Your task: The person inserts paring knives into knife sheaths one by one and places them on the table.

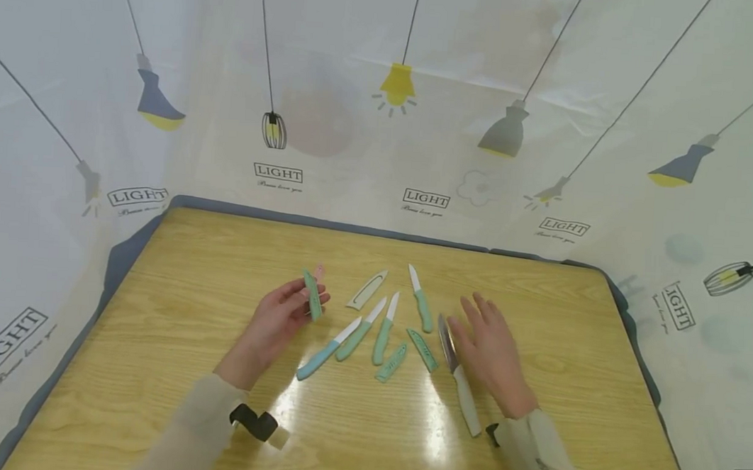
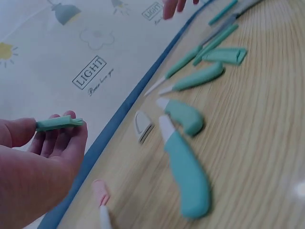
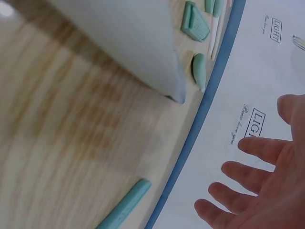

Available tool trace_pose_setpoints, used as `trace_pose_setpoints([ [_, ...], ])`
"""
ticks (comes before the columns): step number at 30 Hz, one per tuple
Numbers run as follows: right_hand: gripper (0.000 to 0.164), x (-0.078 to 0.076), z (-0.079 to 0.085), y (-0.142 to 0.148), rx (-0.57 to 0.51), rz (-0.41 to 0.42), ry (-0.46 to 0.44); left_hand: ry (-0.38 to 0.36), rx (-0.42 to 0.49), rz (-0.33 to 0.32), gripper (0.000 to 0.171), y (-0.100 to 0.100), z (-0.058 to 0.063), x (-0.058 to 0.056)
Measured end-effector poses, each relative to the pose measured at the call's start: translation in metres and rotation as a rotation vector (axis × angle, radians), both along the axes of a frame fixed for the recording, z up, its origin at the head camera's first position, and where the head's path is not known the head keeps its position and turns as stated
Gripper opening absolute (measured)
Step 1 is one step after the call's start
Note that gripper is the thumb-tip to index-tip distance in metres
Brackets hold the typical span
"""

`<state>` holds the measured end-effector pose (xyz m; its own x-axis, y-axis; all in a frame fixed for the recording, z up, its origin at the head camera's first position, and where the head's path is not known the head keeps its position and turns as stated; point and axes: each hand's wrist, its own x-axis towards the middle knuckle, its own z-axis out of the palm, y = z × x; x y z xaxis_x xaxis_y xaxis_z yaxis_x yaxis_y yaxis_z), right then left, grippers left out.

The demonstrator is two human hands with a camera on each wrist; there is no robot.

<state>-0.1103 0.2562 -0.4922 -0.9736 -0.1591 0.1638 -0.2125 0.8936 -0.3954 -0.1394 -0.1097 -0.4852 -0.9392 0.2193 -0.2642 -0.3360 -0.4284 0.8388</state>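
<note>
My left hand pinches a green knife sheath between thumb and fingers, raised over the table's left half. Behind these fingers shows a pink-ended piece; in the left wrist view it lies on the table with a white part. My right hand hovers with fingers spread, holding nothing, beside a large knife with a pale handle. Between the hands lie a blue-handled knife and several green-handled paring knives, blades pointing away. Two green sheaths and a cream sheath lie among them.
All of it rests on a wooden table with a blue-grey edge. A printed curtain with lamp drawings surrounds the far side and both flanks. A slim green piece lies below the right hand in the right wrist view.
</note>
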Motion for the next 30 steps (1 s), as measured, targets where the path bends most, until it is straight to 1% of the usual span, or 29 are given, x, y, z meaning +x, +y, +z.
trace_pose_setpoints([
  [2, 0.060, -0.003, 0.001, -0.005, -0.008, 0.003, 0.009, -0.060, 0.070, 0.022, 0.050, 0.006, -0.001, 0.001],
  [4, 0.059, -0.006, 0.003, -0.011, -0.017, 0.011, 0.008, -0.104, 0.115, 0.037, 0.049, 0.011, -0.001, 0.002],
  [9, 0.058, -0.017, 0.009, -0.026, -0.013, 0.004, -0.051, -0.168, 0.154, 0.059, 0.048, 0.021, -0.005, 0.005],
  [12, 0.057, -0.025, 0.011, -0.034, 0.000, -0.003, -0.083, -0.197, 0.160, 0.072, 0.048, 0.026, -0.007, 0.005],
  [14, 0.055, -0.030, 0.011, -0.039, 0.013, -0.001, -0.095, -0.203, 0.159, 0.076, 0.047, 0.028, -0.008, 0.006],
  [21, 0.043, -0.050, 0.005, -0.053, 0.097, -0.006, -0.124, -0.184, 0.089, 0.097, 0.047, 0.035, -0.013, 0.007],
  [24, 0.039, -0.057, 0.003, -0.058, 0.110, -0.021, -0.151, -0.188, 0.086, 0.108, 0.047, 0.038, -0.014, 0.008],
  [28, 0.030, -0.064, -0.001, -0.064, 0.137, -0.037, -0.174, -0.180, 0.097, 0.100, 0.046, 0.042, -0.015, 0.010],
  [30, 0.028, -0.066, -0.002, -0.067, 0.152, -0.046, -0.183, -0.164, 0.081, 0.090, 0.045, 0.044, -0.016, 0.011],
])
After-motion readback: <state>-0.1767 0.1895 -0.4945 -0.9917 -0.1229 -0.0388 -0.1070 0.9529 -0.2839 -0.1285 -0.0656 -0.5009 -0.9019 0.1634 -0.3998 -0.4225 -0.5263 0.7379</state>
